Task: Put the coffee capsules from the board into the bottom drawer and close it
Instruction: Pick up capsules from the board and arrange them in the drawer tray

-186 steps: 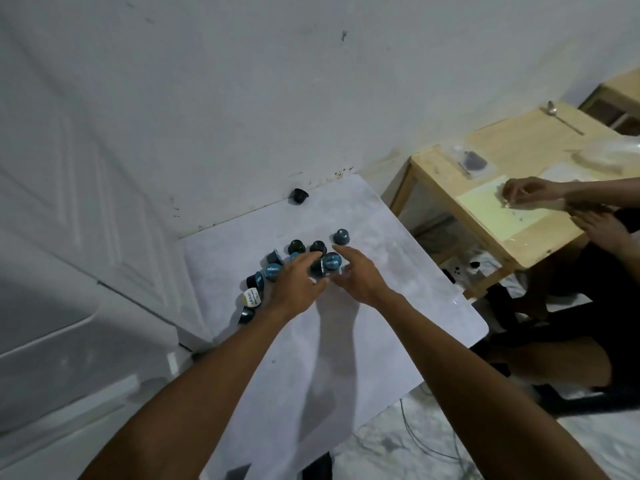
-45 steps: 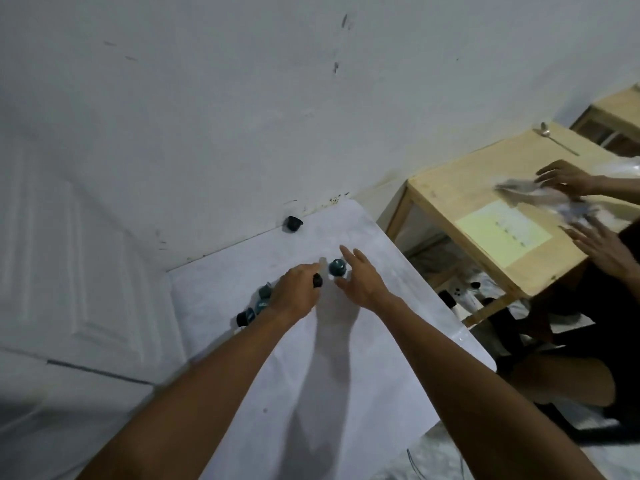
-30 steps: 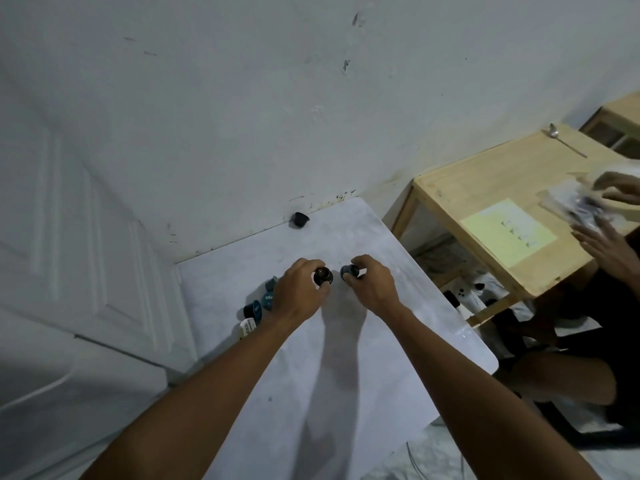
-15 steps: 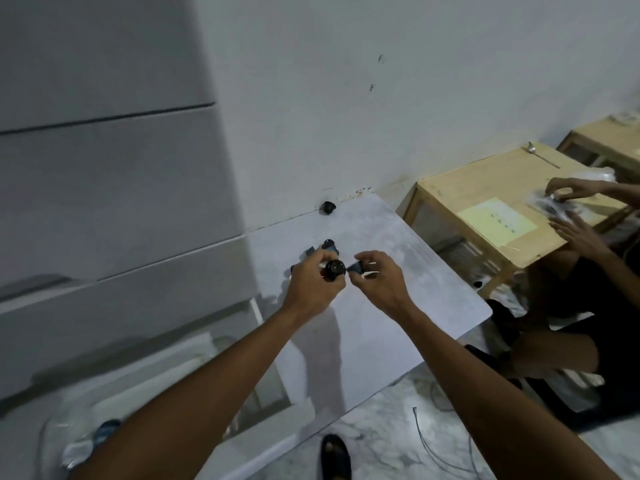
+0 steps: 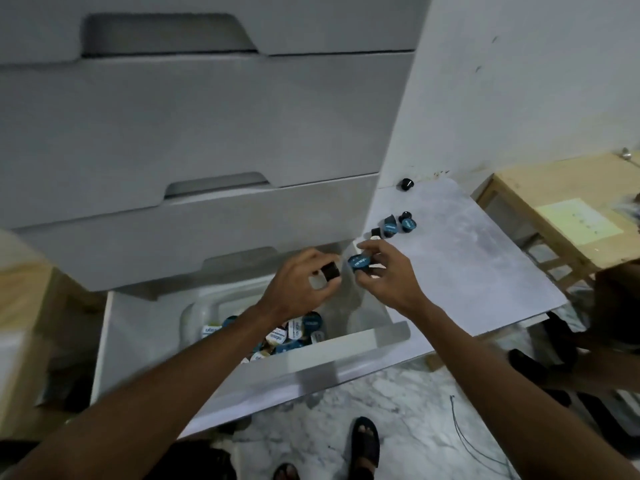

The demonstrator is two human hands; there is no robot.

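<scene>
My left hand (image 5: 300, 289) grips a black coffee capsule (image 5: 330, 272) above the pulled-out bottom drawer (image 5: 311, 358). My right hand (image 5: 388, 277) holds a blue-lidded capsule (image 5: 358, 262) beside it, over the drawer's right end. Inside the drawer a clear tub (image 5: 194, 317) holds several capsules (image 5: 298, 332). On the white board (image 5: 467, 265) to the right lie a small cluster of capsules (image 5: 394, 226) and a lone black capsule (image 5: 405, 184) at the wall.
Shut white drawers (image 5: 190, 133) stack above the open one. A wooden table (image 5: 561, 209) with a yellow sheet stands at the right, another person's leg near it. My sandalled feet (image 5: 363, 441) and a thin cable (image 5: 464, 431) are on the marble floor.
Both hands have carried their capsules left from the board to above the open drawer. My view swung left and down, bringing the drawer stack and the tub of capsules into sight.
</scene>
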